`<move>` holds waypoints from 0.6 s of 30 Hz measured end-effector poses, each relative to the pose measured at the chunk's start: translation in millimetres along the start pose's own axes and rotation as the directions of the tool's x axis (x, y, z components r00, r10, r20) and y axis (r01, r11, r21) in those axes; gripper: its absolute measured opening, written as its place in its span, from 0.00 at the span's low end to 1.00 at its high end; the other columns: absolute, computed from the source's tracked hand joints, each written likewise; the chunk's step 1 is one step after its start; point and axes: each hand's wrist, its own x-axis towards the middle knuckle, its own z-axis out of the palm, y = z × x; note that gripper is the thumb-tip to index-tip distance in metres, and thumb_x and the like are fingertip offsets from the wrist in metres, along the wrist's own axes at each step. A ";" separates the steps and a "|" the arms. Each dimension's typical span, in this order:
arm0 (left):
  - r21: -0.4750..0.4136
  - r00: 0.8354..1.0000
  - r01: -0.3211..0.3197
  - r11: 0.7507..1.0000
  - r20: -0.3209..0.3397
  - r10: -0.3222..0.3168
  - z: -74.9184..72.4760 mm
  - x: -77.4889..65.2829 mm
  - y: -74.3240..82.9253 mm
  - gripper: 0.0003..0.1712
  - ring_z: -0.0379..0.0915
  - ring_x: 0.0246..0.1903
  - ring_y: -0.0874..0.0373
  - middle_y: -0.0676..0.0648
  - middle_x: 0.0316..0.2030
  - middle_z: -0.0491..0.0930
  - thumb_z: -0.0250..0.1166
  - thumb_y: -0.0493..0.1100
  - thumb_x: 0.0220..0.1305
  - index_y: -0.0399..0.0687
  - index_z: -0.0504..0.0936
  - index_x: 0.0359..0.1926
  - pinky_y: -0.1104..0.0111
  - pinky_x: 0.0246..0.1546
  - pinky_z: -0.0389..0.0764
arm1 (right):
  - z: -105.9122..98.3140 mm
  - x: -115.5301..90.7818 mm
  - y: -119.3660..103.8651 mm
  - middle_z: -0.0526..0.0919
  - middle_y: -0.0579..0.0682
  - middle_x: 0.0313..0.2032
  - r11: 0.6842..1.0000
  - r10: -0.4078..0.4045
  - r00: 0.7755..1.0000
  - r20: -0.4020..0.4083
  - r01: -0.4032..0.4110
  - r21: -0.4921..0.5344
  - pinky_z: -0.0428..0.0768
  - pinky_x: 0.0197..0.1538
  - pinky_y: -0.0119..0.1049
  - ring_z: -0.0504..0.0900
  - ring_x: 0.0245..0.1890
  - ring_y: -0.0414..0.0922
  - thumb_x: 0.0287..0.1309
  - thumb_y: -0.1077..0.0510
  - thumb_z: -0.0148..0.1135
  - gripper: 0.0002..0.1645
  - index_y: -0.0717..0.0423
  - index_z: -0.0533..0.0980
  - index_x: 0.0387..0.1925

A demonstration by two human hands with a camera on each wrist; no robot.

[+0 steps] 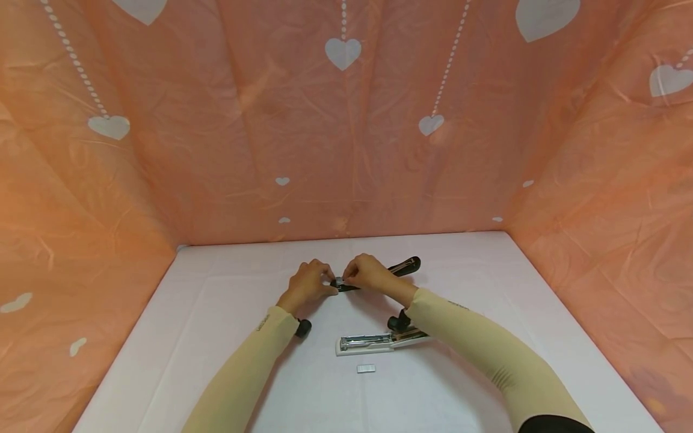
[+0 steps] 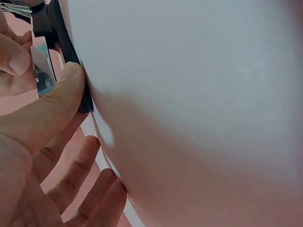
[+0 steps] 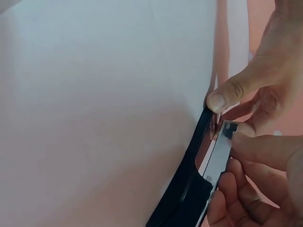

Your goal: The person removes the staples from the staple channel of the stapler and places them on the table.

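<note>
A black stapler (image 1: 407, 266) lies at the back of the white table, its top arm swung back. My left hand (image 1: 310, 284) pinches the front end of its black base (image 3: 201, 125) between thumb and forefinger, the other fingers spread loosely. My right hand (image 1: 372, 274) is at the stapler's metal magazine (image 3: 218, 153), pinching it near its front end between thumb and curled fingers. In the left wrist view the magazine (image 2: 43, 71) stands apart from the base at an angle. Whether staples are inside is hidden.
Nearer on the table (image 1: 216, 361) lies a white stapler (image 1: 365, 343), opened out, its rear part beneath the right forearm. A small strip of staples (image 1: 366, 368) lies in front of it. Orange curtains (image 1: 341, 150) with hearts enclose the back and sides.
</note>
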 end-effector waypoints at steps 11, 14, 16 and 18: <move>-0.015 1.000 -0.001 1.000 -0.007 0.001 -0.4 -0.8 0.1 0.13 0.72 0.57 0.43 0.44 0.56 0.81 0.82 0.46 0.61 0.50 0.91 0.44 0.41 0.54 0.77 | 2.4 3.7 -0.3 0.87 0.47 0.31 1.000 0.018 0.999 -0.029 -0.017 0.019 0.78 0.39 0.32 0.79 0.33 0.40 0.65 0.63 0.75 0.03 0.59 0.88 0.34; -0.013 1.000 0.000 1.000 -0.009 0.000 0.0 -0.4 -0.8 0.13 0.72 0.57 0.42 0.43 0.57 0.81 0.82 0.46 0.60 0.50 0.91 0.44 0.41 0.54 0.77 | 3.4 4.7 -0.8 0.86 0.46 0.30 1.000 0.009 0.999 -0.040 -0.009 -0.003 0.77 0.39 0.33 0.78 0.32 0.40 0.64 0.62 0.76 0.03 0.56 0.87 0.34; -0.006 1.000 -0.003 1.000 -0.011 0.003 0.0 -0.9 -1.2 0.13 0.72 0.57 0.42 0.43 0.56 0.81 0.83 0.46 0.60 0.50 0.91 0.44 0.41 0.54 0.78 | 4.6 5.3 -0.6 0.85 0.45 0.30 1.000 0.002 0.999 -0.046 -0.003 -0.023 0.76 0.39 0.34 0.78 0.32 0.41 0.64 0.61 0.77 0.04 0.54 0.87 0.33; -0.002 1.000 -0.006 1.000 -0.010 0.006 -0.3 -1.6 -1.3 0.14 0.73 0.57 0.42 0.43 0.55 0.81 0.83 0.46 0.60 0.49 0.91 0.44 0.41 0.53 0.78 | 5.9 5.7 -0.2 0.84 0.44 0.29 0.999 -0.004 0.999 -0.052 0.002 -0.041 0.75 0.38 0.35 0.77 0.32 0.41 0.64 0.60 0.77 0.05 0.53 0.87 0.33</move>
